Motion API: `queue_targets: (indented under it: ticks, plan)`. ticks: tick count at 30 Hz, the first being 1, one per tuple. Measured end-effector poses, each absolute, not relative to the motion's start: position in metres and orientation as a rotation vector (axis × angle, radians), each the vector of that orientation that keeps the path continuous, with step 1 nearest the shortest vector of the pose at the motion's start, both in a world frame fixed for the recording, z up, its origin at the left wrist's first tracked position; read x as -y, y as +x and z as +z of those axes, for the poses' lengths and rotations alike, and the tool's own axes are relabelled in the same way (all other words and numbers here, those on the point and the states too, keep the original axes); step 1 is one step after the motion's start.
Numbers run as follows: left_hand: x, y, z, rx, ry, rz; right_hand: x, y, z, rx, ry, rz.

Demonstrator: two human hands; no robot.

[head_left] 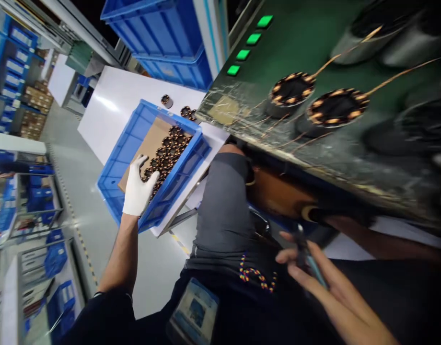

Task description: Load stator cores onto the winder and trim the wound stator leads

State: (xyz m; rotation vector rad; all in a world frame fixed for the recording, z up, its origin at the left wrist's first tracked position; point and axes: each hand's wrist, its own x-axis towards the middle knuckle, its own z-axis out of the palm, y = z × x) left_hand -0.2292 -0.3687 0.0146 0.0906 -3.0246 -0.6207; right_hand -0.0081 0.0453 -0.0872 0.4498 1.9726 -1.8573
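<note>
My left hand point(138, 189), in a white glove, reaches into a blue crate point(112, 172) at the left. Its thumb and fingers are spread beside the copper-wound motor stators point(166, 153) piled along the crate's right side, and I cannot tell whether it touches one. A brown cardboard sheet point(150, 136) lies in the crate too. My right hand point(314, 273) is bare and wraps round a pair of pliers point(312, 263) above my lap, slightly blurred. Two wound stators with loose wire ends, a nearer one point(337, 108) and another point(291, 91), stand on the green bench.
Metal cylinders point(353, 48) stand on the worn green bench top point(227, 91), near a row of green lit squares point(254, 38). Stacked blue bins point(159, 28) rise behind the white table point(109, 105), where a few loose stators point(166, 100) sit.
</note>
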Motion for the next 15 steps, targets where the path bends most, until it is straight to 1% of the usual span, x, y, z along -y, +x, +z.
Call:
queue_targets:
  ticks: [3,5,8,10,12,14,15]
  plan:
    - [0.282,-0.260,0.018,2.793,-0.542,-0.919,-0.040,-0.006,-0.067,-1.862,0.500,-1.855]
    - [0.222,-0.288,0.018,2.651,-0.893,-0.959,-0.039,0.002,-0.059,-1.841,0.456,-1.830]
    - [0.152,-0.331,0.011,2.592,-1.197,-0.913,-0.040,0.020,-0.055,-1.821,0.439,-1.783]
    - [0.127,-0.355,0.005,2.635,-1.301,-0.856,-0.038,0.031,-0.055,-1.797,0.477,-1.794]
    - [0.118,-0.373,-0.001,2.687,-1.301,-0.867,-0.033,0.038,-0.056,-1.764,0.535,-1.835]
    - [0.120,-0.382,-0.003,2.702,-1.194,-1.037,-0.026,0.040,-0.057,-1.714,0.619,-1.909]
    - [0.122,-0.381,-0.003,2.669,-1.136,-1.217,-0.021,0.040,-0.056,-1.690,0.665,-1.956]
